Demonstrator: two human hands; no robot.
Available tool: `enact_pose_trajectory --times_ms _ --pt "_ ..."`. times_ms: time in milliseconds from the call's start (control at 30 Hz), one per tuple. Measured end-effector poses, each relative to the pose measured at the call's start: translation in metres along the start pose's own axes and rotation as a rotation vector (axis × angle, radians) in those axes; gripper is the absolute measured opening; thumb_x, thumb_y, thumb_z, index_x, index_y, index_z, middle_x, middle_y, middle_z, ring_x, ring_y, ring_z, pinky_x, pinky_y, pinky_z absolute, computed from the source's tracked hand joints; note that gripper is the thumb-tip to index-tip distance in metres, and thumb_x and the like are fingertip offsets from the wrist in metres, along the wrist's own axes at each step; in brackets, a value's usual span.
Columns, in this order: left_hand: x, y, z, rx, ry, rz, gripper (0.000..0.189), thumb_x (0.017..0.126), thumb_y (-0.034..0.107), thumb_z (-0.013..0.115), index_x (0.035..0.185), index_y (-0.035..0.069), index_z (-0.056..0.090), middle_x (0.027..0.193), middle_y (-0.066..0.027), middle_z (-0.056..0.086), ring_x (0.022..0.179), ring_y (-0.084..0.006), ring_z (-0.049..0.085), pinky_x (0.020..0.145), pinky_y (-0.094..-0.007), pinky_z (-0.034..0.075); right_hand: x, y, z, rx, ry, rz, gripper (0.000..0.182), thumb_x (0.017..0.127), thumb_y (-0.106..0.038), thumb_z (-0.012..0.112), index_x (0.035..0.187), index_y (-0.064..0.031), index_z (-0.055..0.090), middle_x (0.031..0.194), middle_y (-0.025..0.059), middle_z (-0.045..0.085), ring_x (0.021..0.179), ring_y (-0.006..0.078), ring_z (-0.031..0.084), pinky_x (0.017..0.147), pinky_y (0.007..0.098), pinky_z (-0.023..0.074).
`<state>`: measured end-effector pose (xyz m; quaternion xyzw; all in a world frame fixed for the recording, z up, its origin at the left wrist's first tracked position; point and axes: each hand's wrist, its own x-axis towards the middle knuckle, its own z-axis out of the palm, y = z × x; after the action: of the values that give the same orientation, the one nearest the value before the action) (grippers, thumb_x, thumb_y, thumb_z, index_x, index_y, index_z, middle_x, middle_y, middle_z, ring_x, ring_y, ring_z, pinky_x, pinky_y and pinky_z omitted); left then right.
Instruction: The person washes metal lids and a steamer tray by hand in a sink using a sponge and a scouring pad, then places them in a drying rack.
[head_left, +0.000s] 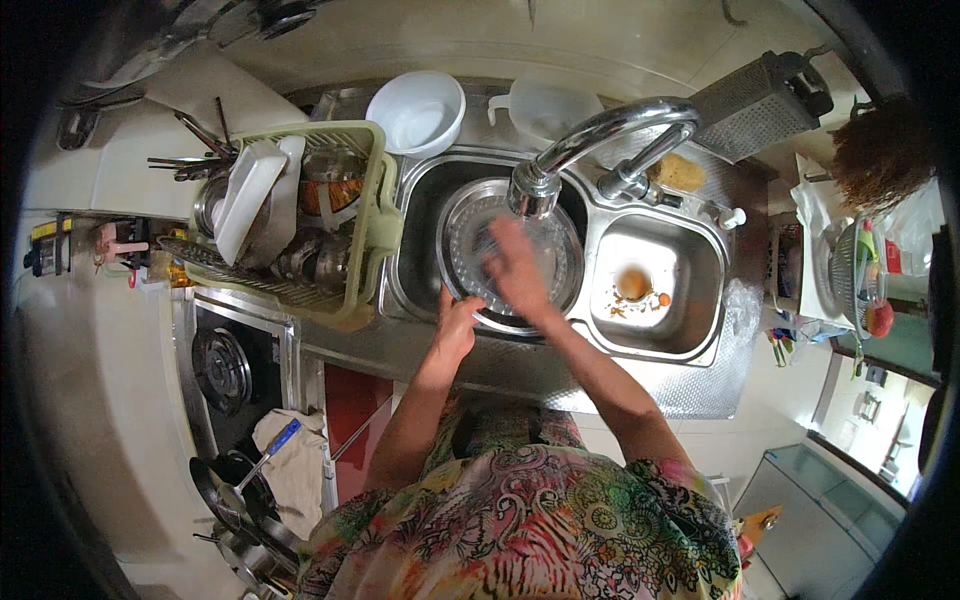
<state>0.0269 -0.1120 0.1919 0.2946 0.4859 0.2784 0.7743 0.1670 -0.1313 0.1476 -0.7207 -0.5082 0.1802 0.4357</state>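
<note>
A round, shiny metal dish (566, 281), pierced or patterned inside, lies in the larger left basin of a steel double sink (416, 217). My left hand (457, 322) grips its near-left rim, thumb and fingers at the edge. Over the middle of the dish is my right hand (514, 262), blurred by motion, its fingers extended; whether it touches the surface cannot be told. The chrome faucet (534, 191) hangs right above that hand. Whether water runs is not plain.
Left of the sink stands a green dish rack (367, 217) full of dishes. Behind are a white bowl (416, 112), a translucent jug (551, 109), a box grater (757, 105) and a yellow sponge (679, 172). Food scraps (637, 300) lie in the right basin; a gas burner (221, 371) is at left.
</note>
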Motion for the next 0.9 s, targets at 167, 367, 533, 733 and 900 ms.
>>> enact_pose_trajectory --times_ms 167,367,533,733,900 --pt "0.003 -0.022 -0.029 -0.070 -0.032 0.037 0.056 0.071 -0.009 0.055 0.123 0.009 0.043 0.103 -0.0031 0.054 0.092 -0.0166 0.052 0.077 -0.0299 0.045 0.045 -0.020 -0.009 -0.199 0.003 -0.039 0.059 0.079 -0.022 0.063 0.132 -0.0062 0.041 0.137 0.0151 0.038 0.129 0.0366 0.031 0.105 0.0396 0.0264" --pt "-0.016 -0.012 -0.028 -0.237 -0.167 0.050 0.052 0.084 -0.004 0.054 0.131 0.011 0.038 0.122 -0.0068 0.051 0.113 -0.0211 0.049 0.098 -0.0389 0.037 0.045 0.040 -0.048 -0.373 0.045 0.273 0.054 0.076 -0.014 0.064 0.127 -0.0154 0.045 0.113 0.0219 0.049 0.097 0.0394 0.052 0.080 0.0456 0.0439" --pt "0.029 0.037 -0.041 -0.280 -0.350 -0.216 0.036 0.083 0.003 0.057 0.118 0.012 0.050 0.114 -0.0049 0.056 0.106 -0.0198 0.054 0.088 -0.0402 0.046 0.073 0.081 -0.083 -0.105 0.070 -0.022 0.047 0.074 -0.004 0.061 0.118 -0.0165 0.051 0.101 0.0166 0.052 0.096 0.0359 0.053 0.080 0.0421 0.0432" --pt "0.062 0.029 -0.032 0.028 -0.201 -0.086 0.062 0.065 -0.013 0.053 0.123 0.010 0.047 0.109 -0.0073 0.057 0.099 -0.0207 0.056 0.083 -0.0334 0.046 0.060 -0.007 -0.017 0.017 -0.108 0.039 0.055 0.084 -0.032 0.057 0.133 -0.0111 0.042 0.143 0.0166 0.028 0.131 0.0383 0.024 0.108 0.0432 0.0193" --pt "0.024 0.017 -0.028 -0.074 -0.089 -0.002 0.071 0.065 -0.011 0.051 0.131 0.011 0.039 0.120 -0.0053 0.050 0.108 -0.0209 0.048 0.092 -0.0338 0.040 0.047 -0.039 0.034 -0.134 0.037 -0.051 0.049 0.086 -0.030 0.055 0.128 -0.0067 0.047 0.138 0.0176 0.036 0.131 0.0372 0.026 0.107 0.0446 0.0215"
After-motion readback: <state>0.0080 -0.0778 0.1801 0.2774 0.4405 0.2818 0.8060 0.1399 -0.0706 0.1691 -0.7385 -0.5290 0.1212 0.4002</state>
